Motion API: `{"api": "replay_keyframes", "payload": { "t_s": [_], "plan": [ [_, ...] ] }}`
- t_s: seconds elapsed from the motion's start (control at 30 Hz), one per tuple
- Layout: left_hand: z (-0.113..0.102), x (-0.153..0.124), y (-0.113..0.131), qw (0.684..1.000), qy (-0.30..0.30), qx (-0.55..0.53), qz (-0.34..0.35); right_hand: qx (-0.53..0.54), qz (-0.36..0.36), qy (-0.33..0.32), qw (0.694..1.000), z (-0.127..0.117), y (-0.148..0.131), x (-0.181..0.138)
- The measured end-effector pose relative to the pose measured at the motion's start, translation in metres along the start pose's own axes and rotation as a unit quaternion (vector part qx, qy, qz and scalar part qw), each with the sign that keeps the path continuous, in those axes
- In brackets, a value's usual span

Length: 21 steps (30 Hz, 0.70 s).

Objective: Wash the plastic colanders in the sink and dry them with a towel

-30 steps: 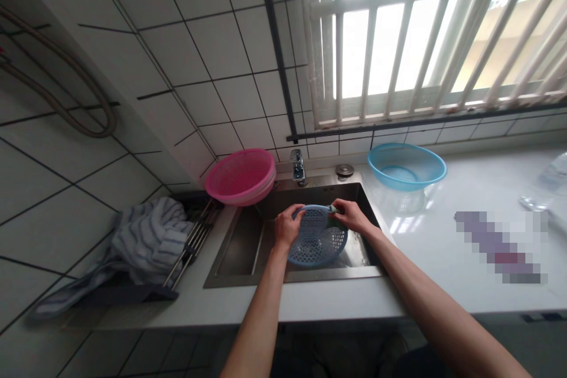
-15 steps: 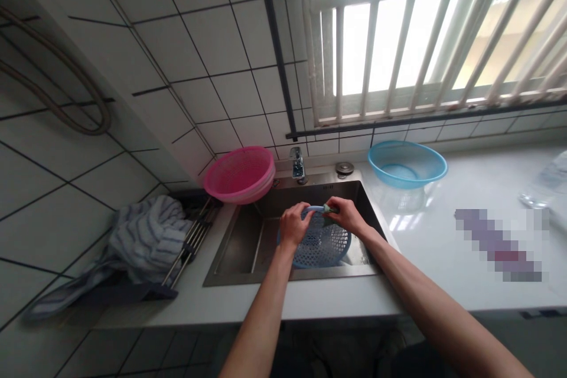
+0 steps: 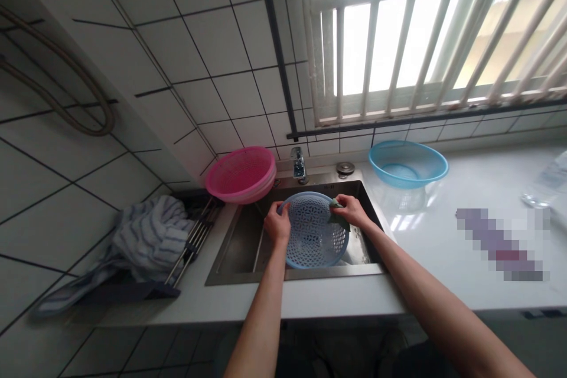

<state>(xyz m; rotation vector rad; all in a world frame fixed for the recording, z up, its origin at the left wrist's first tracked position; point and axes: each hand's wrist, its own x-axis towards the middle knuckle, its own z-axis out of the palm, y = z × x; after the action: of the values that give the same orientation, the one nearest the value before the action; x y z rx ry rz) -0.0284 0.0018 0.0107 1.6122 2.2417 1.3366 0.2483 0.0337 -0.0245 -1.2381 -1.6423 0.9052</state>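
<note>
A blue plastic colander (image 3: 312, 233) with a patterned mesh is held tilted over the steel sink (image 3: 243, 248). My left hand (image 3: 278, 222) is closed on its left rim, thumb toward the inside. At the upper right rim, my right hand (image 3: 351, 211) pinches a green cloth (image 3: 339, 221) against the edge. Part of the cloth hangs down over the colander's side. The fingertips of my right hand are partly hidden by the cloth.
Behind the sink stands a chrome faucet (image 3: 298, 164), with a drain stopper (image 3: 345, 169) beside it. A pink basket (image 3: 241, 174) leans at the left, near a striped towel (image 3: 148, 236) on a rack. On the right counter sit a light-blue basin (image 3: 407, 165) and a clear plastic item (image 3: 551, 180).
The colander has turned so its inside faces me more. My left hand has moved left along the rim; my right hand, with the cloth, has shifted slightly right.
</note>
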Motion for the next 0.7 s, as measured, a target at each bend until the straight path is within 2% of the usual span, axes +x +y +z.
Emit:
{"api": "replay_keyframes", "payload": {
  "t_s": [0.1,0.2,0.3,0.43,0.53,0.7],
  "plan": [
    [0.002,-0.001,-0.001,0.998,-0.050,-0.009,0.024,-0.011,-0.005,0.010,1.000,-0.001,-0.001,-0.002],
    [0.003,-0.005,0.008,0.989,-0.075,-0.030,0.123,-0.034,-0.030,0.023,0.999,-0.002,-0.004,-0.004],
    [0.004,-0.012,0.026,0.966,-0.096,-0.023,0.239,-0.049,-0.051,0.016,0.997,0.001,-0.009,-0.007],
    [0.008,-0.021,0.042,0.931,-0.158,0.013,0.328,-0.051,-0.084,-0.021,0.995,0.011,-0.018,-0.009],
    [0.011,-0.023,0.039,0.929,-0.179,0.032,0.323,-0.038,-0.093,-0.031,0.994,0.016,-0.021,-0.009],
    [0.013,-0.022,0.032,0.940,-0.179,0.060,0.282,-0.034,-0.076,-0.038,0.996,0.019,-0.022,-0.007]
  ]
}}
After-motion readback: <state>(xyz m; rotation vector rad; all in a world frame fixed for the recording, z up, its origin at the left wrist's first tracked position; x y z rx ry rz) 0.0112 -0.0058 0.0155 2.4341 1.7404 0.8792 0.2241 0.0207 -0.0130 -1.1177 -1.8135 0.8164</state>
